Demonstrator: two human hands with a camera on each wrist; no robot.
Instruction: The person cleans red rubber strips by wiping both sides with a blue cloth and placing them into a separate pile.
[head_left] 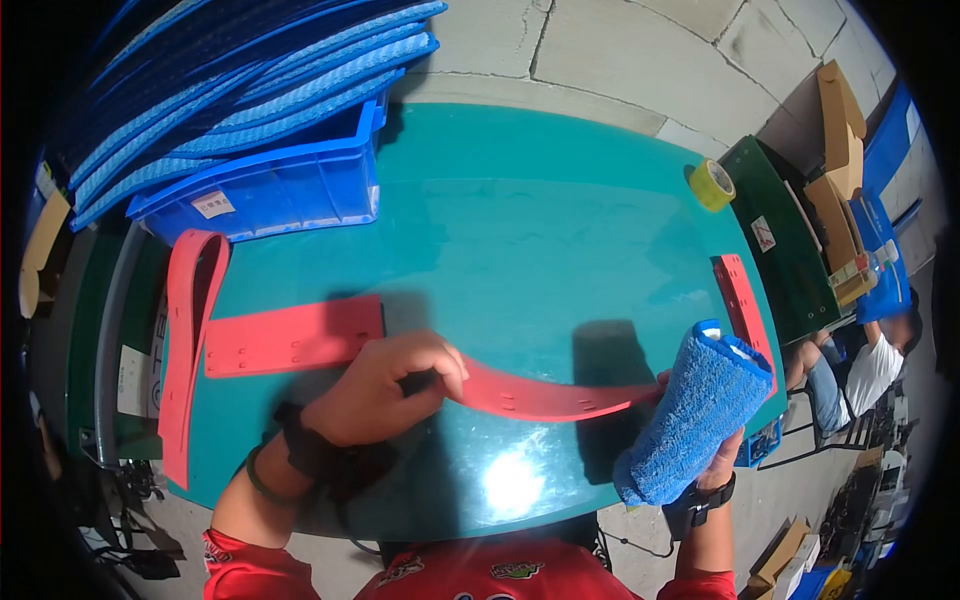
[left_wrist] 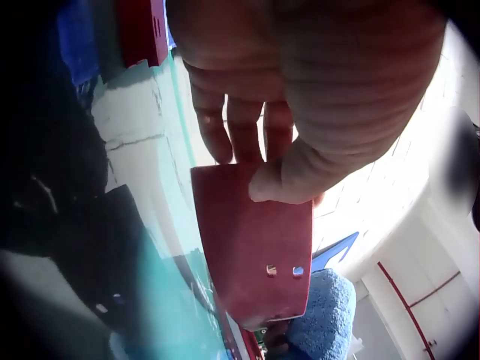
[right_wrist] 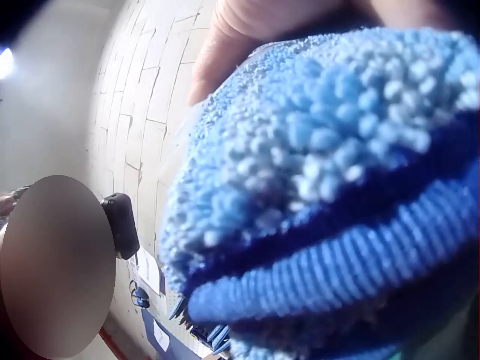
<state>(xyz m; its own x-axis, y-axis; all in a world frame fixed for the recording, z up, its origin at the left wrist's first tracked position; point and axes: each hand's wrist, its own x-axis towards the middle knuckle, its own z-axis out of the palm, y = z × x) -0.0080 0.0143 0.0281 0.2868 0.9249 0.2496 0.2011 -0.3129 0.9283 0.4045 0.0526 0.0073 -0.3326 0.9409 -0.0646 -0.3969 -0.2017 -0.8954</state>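
Near the table's (head_left: 520, 230) front edge the left hand (head_left: 385, 385) pinches the red strip (head_left: 540, 400) — bowed, so likely limp, light rubber, best gripped near an end — while the right hand (head_left: 724, 458) wraps round the rolled blue pad (head_left: 695, 410).

A red printed shirt (head_left: 250, 572) and black wrist straps (head_left: 300, 445) are worn.

Right hand (head_left: 722, 470) mostly hidden behind rolled blue pad (head_left: 690, 420) at right edge of table (head_left: 520, 220). Red strip (head_left: 540, 398) end also hidden behind it. Crate label (head_left: 213, 204) print too small to read.
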